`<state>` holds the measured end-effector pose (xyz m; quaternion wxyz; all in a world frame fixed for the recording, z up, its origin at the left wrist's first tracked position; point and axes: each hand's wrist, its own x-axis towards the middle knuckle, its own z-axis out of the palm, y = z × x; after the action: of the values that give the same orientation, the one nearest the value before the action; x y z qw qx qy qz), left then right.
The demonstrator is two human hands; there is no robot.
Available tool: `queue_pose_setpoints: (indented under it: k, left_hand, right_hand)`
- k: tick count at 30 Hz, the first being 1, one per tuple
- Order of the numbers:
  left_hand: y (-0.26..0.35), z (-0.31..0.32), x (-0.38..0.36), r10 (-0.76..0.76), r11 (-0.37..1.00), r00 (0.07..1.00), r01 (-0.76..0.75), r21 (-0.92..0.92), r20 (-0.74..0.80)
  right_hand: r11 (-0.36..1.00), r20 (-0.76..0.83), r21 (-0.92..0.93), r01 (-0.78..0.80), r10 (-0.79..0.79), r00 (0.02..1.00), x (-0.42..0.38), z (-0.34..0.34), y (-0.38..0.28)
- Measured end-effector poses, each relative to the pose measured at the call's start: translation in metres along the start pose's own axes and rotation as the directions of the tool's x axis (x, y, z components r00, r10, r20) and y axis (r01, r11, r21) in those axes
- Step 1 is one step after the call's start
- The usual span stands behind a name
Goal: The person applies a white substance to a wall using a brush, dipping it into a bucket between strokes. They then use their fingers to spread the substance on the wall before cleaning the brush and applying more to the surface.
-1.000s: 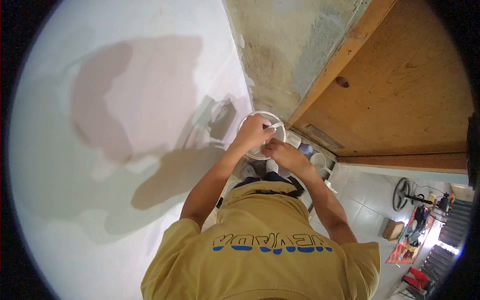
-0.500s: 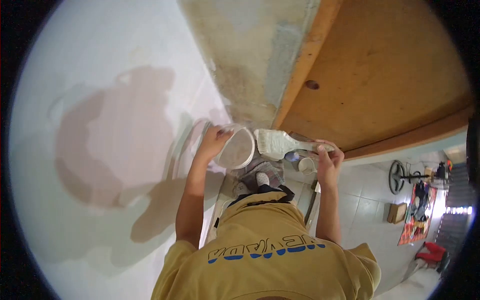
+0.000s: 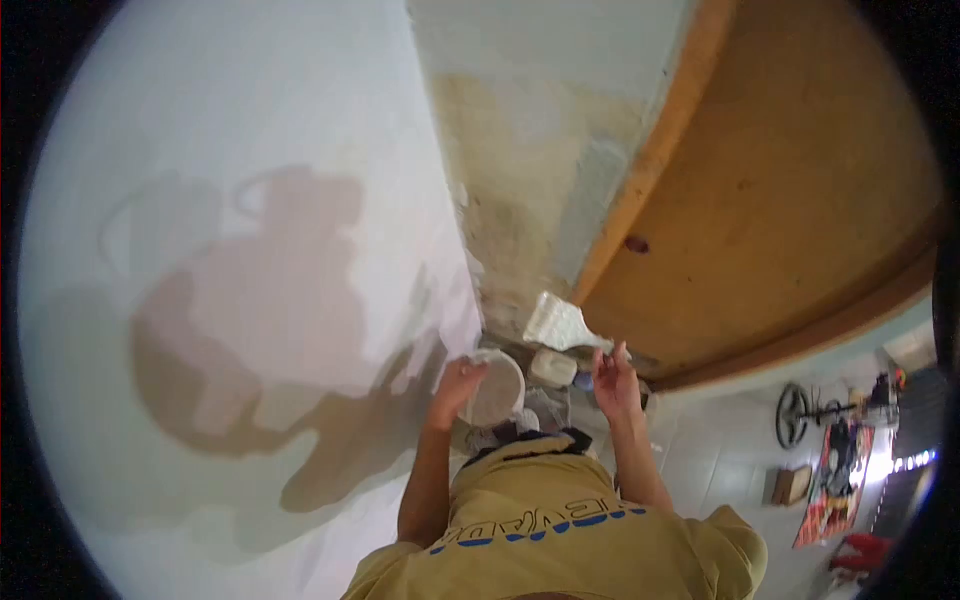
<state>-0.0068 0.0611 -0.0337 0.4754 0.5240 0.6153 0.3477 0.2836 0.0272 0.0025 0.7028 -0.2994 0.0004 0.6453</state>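
My left hand (image 3: 461, 388) is closed on the near-left rim of a round white bucket (image 3: 499, 392), held low in front of my body. In my right hand (image 3: 617, 385) is a wide paintbrush (image 3: 562, 323), gripped by its handle. Its broad head is coated in white and points up and left, overlapping the lower part of the narrow wall strip (image 3: 520, 180) in this view. The strip is pale at the top and blotchy beige lower down.
A white wall (image 3: 240, 110) carrying my shadow rises on the left, a brown wooden door (image 3: 790, 180) on the right. A white jug-like container (image 3: 552, 368) stands below the brush. Farther right are a fan (image 3: 793, 417) and a cardboard box (image 3: 791, 486).
My view has tilted upward, showing more of the wall strip. The brush has turned from nearly level to head-up, with the bucket lower in view. Both hands keep their hold.
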Motion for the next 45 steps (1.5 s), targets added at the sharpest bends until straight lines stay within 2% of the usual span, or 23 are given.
queue_pose_setpoints:
  k: [2,6,10,13,15,16,18,21,23,25,29,31,32,33,34,35,36,37,39,41,43,44,45]
  left_hand:
    - [-0.024,0.004,0.0,-0.027,0.995,0.999,0.03,-0.095,0.028]
    - [-0.019,0.008,-0.031,-0.001,0.985,1.0,0.001,-0.173,0.0]
    - [-0.025,0.013,-0.027,-0.101,0.98,0.994,0.106,-0.17,0.037]
    - [-0.032,0.014,-0.024,-0.116,0.957,0.993,0.12,-0.262,0.031]
    - [-0.035,0.012,-0.024,-0.124,0.992,0.992,0.123,-0.009,-0.021]
    - [-0.046,0.012,-0.018,-0.124,0.992,0.992,0.123,-0.015,-0.019]
    - [-0.066,0.017,-0.008,-0.138,0.981,0.99,0.137,0.138,-0.003]
    - [-0.069,0.019,-0.011,-0.148,0.987,0.989,0.149,0.056,-0.024]
    - [-0.065,0.016,-0.016,-0.153,0.986,0.988,0.153,0.059,-0.017]
    - [-0.06,0.014,-0.02,-0.085,0.996,0.996,0.085,0.0,0.016]
    - [-0.04,0.009,-0.033,-0.069,0.988,0.997,0.071,-0.141,0.017]
    - [-0.081,0.017,-0.021,-0.056,0.995,0.998,0.058,-0.083,0.034]
    - [-0.092,0.019,-0.017,0.01,1.0,1.0,-0.01,0.029,0.023]
    - [-0.105,0.022,-0.016,0.017,0.999,1.0,-0.018,0.031,0.002]
    - [-0.118,0.031,-0.015,0.034,0.999,0.999,-0.034,0.041,-0.012]
    - [-0.123,0.034,-0.013,0.051,0.997,0.998,-0.05,0.05,-0.026]
    - [-0.08,0.016,-0.026,-0.11,0.981,0.987,0.089,0.17,0.12]
    - [-0.079,0.013,-0.024,-0.106,0.982,0.989,0.089,0.168,0.099]
    - [-0.083,0.018,-0.029,-0.122,0.974,0.985,0.095,0.205,0.123]
    - [-0.089,0.019,-0.03,-0.094,0.97,0.99,0.067,0.234,0.108]
    - [-0.092,0.022,-0.031,0.005,0.957,0.997,-0.029,0.29,0.083]
    - [-0.092,0.023,-0.03,0.012,0.956,0.996,-0.036,0.292,0.084]
    - [-0.091,0.024,-0.03,-0.012,0.952,0.995,-0.021,0.306,0.104]
  right_hand:
    - [0.988,0.078,0.146,-0.057,0.046,0.996,0.011,-0.01,0.006]
    - [0.976,0.097,0.21,-0.065,0.045,0.994,0.014,0.011,0.006]
    - [0.99,0.114,0.138,-0.022,0.006,0.993,0.022,0.068,-0.003]
    - [0.988,0.281,0.149,-0.04,-0.004,0.96,0.028,0.108,-0.01]
    - [0.987,0.296,0.155,-0.029,-0.018,0.955,0.036,0.132,-0.012]
    - [0.984,0.313,0.169,-0.057,0.001,0.95,0.035,0.145,-0.013]
    - [0.981,0.325,0.174,-0.083,0.022,0.945,0.037,0.169,-0.014]
    - [0.967,0.321,0.229,-0.116,0.037,0.946,0.039,0.201,-0.008]
    - [0.966,0.343,0.254,-0.043,-0.049,0.938,0.037,0.228,-0.004]
    - [0.971,0.412,0.231,-0.056,-0.046,0.91,0.041,0.244,-0.001]
    - [0.982,0.466,0.141,0.123,-0.176,0.867,0.031,0.274,-0.003]
    - [0.977,0.53,0.115,0.177,-0.211,0.821,0.028,0.286,0.0]
    - [0.956,0.565,0.096,0.276,-0.281,0.776,0.027,0.289,-0.001]
    - [0.925,0.606,0.087,0.37,-0.344,0.717,0.027,0.295,0.0]
    - [0.926,0.614,0.092,0.367,-0.343,0.711,0.029,0.297,0.0]
    - [0.866,0.64,0.067,0.496,-0.418,0.645,0.032,0.297,0.001]
    - [0.789,0.669,0.048,0.612,-0.481,0.567,0.034,0.298,0.002]
    - [0.797,0.679,0.058,0.601,-0.473,0.562,0.034,0.301,0.002]
    - [0.641,0.681,-0.002,0.767,-0.561,0.471,0.032,0.302,0.003]
    - [0.6,0.695,-0.007,0.8,-0.572,0.436,0.031,0.305,0.004]
    - [0.349,0.716,-0.112,0.931,-0.621,0.319,0.028,0.307,0.002]
    - [0.344,0.715,-0.106,0.933,-0.626,0.312,0.027,0.307,0.001]
    - [0.259,0.728,-0.137,0.956,-0.628,0.274,0.026,0.308,0.001]
